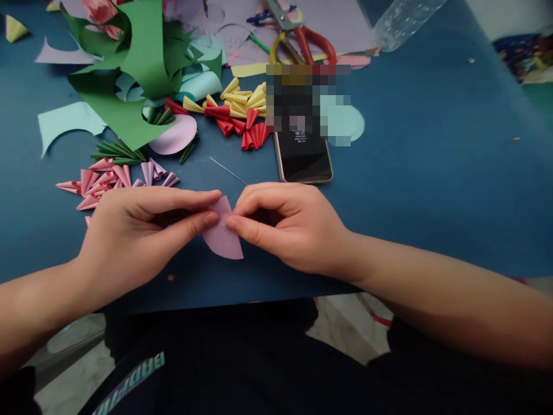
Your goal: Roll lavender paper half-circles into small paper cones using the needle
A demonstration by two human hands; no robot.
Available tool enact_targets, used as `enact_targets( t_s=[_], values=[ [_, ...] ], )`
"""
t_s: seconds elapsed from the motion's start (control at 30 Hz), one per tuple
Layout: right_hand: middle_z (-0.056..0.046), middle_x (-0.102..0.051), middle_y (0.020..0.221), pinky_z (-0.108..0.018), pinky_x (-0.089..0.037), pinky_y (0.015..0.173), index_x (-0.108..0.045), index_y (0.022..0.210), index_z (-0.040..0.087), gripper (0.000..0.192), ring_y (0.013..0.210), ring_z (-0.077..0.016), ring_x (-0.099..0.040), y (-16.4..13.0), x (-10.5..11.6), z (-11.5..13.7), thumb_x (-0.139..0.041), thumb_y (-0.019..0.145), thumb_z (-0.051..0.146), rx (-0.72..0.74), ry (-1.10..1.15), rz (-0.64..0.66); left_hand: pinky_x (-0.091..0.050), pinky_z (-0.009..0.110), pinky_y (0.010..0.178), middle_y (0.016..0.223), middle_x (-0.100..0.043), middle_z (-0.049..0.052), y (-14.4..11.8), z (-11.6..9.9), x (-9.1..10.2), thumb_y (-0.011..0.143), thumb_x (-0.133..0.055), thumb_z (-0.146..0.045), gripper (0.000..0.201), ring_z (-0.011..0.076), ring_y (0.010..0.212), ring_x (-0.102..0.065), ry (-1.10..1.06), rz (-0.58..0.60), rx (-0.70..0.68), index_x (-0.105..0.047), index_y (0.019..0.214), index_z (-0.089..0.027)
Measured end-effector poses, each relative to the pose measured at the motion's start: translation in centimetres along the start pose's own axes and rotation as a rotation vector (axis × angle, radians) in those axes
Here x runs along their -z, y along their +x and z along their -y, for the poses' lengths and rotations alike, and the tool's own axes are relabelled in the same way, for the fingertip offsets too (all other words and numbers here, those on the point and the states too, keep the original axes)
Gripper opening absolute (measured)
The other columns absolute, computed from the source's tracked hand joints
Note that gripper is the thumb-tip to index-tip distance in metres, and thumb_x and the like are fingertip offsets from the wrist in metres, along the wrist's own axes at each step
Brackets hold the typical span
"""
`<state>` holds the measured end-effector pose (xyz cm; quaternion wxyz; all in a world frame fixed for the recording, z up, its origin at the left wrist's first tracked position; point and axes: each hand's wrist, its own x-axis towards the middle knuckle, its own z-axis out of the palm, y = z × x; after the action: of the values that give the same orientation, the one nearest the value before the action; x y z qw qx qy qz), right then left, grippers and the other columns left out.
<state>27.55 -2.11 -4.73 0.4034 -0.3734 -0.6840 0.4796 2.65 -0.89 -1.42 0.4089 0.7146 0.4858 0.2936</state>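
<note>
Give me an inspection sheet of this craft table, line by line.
Surface: blue table, partly covered with paper.
Job's things: lilac paper piece, pinched by left hand and right hand.
Clutter: pink cones, red cones, yellow cones, green paper scraps, scissors, phone, thin wire.
Grippers: both hands closed on the paper.
Cables: nothing seen.
Surroundings: floor below the table edge.

On my blue table [432, 173] lie a phone [303, 155], red-handled scissors [298, 37], green paper scraps [129, 69], and small red [242, 124], yellow [242, 98] and pink paper cones [99, 181].
</note>
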Motion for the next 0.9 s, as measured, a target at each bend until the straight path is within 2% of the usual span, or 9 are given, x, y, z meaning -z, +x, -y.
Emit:
enact_targets(
  t_s=[0.2, 0.37, 0.5, 0.63, 0.7, 0.8, 0.9],
  values=[
    [-0.001, -0.074, 0.081, -0.024, -0.048, 0.066, -0.078, 0.089, 0.014, 0.021, 0.071, -0.0096, -0.063, -0.2, -0.3, -0.2, -0.078, 0.107, 0.024, 0.135, -0.144, -0.045, -0.075, 0.035, 0.090, 0.110, -0.091, -0.004, 0.5, 0.4, -0.2, 0.094, -0.095, -0.040, 0.020, 0.0258, 0.099, -0.088, -0.039, 0.010, -0.025, -0.094, 0.114, -0.040],
    [-0.001, -0.076, 0.082, -0.024, -0.046, 0.062, -0.076, 0.087, 0.016, 0.019, 0.069, -0.0095, -0.061, -0.2, -0.3, -0.1, -0.077, 0.105, 0.022, 0.124, -0.138, -0.017, -0.074, 0.034, 0.087, 0.106, -0.091, -0.003, 0.6, -0.2, -0.2, 0.093, -0.094, -0.033, 0.016, 0.0257, 0.097, -0.087, -0.052, -0.007, 0.029, -0.095, 0.108, -0.038],
    [0.000, -0.075, 0.081, -0.023, -0.046, 0.060, -0.076, 0.087, 0.015, 0.020, 0.068, -0.0089, -0.060, -0.1, -0.2, -0.1, -0.078, 0.106, 0.022, 0.120, -0.156, 0.014, -0.074, 0.034, 0.088, 0.105, -0.091, -0.001, 0.6, -0.4, -0.3, 0.092, -0.094, -0.036, 0.011, 0.0266, 0.097, -0.087, -0.039, 0.006, 0.054, -0.095, 0.103, -0.036],
    [-0.001, -0.073, 0.080, -0.023, -0.047, 0.064, -0.074, 0.086, 0.014, 0.021, 0.070, -0.0091, -0.062, -0.2, -0.3, -0.3, -0.076, 0.107, 0.019, 0.181, -0.240, 0.031, -0.072, 0.027, 0.077, 0.097, -0.090, 0.000, 0.9, -0.3, -0.7, 0.087, -0.101, -0.042, 0.026, 0.0222, 0.085, -0.086, -0.095, 0.016, 0.118, -0.094, 0.108, -0.030],
    [-0.001, -0.072, 0.080, -0.023, -0.047, 0.064, -0.073, 0.087, 0.015, 0.021, 0.071, -0.0096, -0.061, -0.3, -0.3, -0.5, -0.075, 0.107, 0.018, 0.228, -0.282, 0.036, -0.069, 0.023, 0.072, 0.092, -0.089, 0.000, 1.1, -0.2, -0.7, 0.084, -0.103, -0.045, 0.031, 0.0197, 0.079, -0.085, -0.162, 0.085, 0.135, -0.092, 0.107, -0.028],
    [-0.001, -0.072, 0.081, -0.024, -0.048, 0.066, -0.072, 0.088, 0.015, 0.020, 0.072, -0.0107, -0.061, -0.5, -0.4, -0.6, -0.074, 0.107, 0.018, 0.288, -0.334, 0.034, -0.064, 0.018, 0.066, 0.084, -0.087, 0.000, 1.4, -0.2, -0.5, 0.089, -0.099, -0.046, 0.025, 0.0174, 0.075, -0.082, -0.210, 0.233, 0.143, -0.089, 0.093, -0.024],
    [-0.001, -0.071, 0.081, -0.025, -0.048, 0.066, -0.073, 0.090, 0.015, 0.017, 0.073, -0.0108, -0.061, -0.5, -0.4, -0.6, -0.073, 0.107, 0.018, 0.313, -0.335, 0.033, -0.062, 0.018, 0.064, 0.082, -0.084, 0.000, 1.5, -0.1, -0.3, 0.094, -0.093, -0.041, 0.021, 0.0160, 0.074, -0.079, -0.222, 0.267, 0.114, -0.085, 0.088, -0.023]
  ],
)
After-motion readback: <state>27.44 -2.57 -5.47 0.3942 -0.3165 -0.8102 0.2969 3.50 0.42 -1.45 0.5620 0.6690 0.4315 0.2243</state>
